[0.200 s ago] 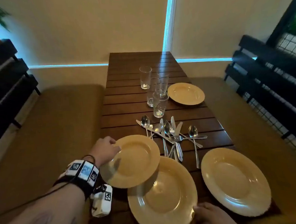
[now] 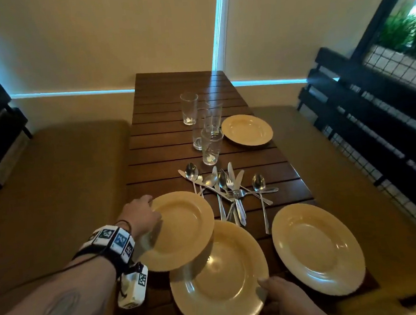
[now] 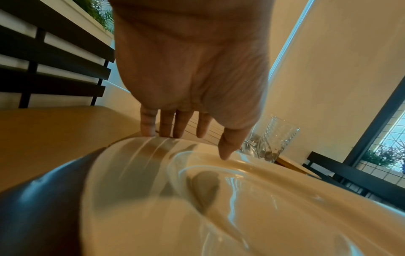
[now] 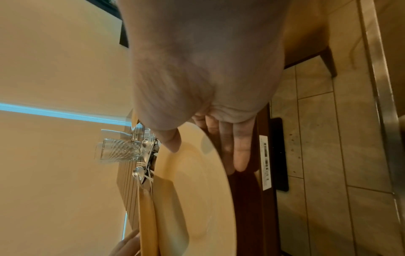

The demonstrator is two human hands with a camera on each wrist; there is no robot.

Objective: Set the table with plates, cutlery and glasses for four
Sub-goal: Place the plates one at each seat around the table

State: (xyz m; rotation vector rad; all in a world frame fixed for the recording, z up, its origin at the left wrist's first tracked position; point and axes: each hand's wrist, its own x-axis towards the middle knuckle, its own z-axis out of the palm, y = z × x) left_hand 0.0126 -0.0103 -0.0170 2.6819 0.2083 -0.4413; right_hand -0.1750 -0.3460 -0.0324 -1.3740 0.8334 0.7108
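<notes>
Step in hand: laying out plates; cutlery and glasses not yet distributed.

Near edge of the table (image 2: 263,153): the right hand (image 2: 289,299) pinches the rim of the middle plate (image 2: 220,277), thumb on top, fingers underneath. That plate overhangs the near edge.

Near left: the left hand (image 2: 142,214) grips the left plate (image 2: 180,229) at its far-left rim, fingers curled over the edge, thumb on the face. This plate overlaps the middle plate's rim.

Near right corner: a third plate (image 2: 318,249), flat, untouched.

Centre: the cutlery (image 2: 229,190) lies in a loose crossed heap.

Beyond: four glasses (image 2: 210,146) clustered, upright, all empty. A fourth plate (image 2: 247,130) at the far right edge, nothing on it.

Judgement: next, separate the two overlapping plates to clear places on the left side, lifting rather than dragging rim over rim.
</notes>
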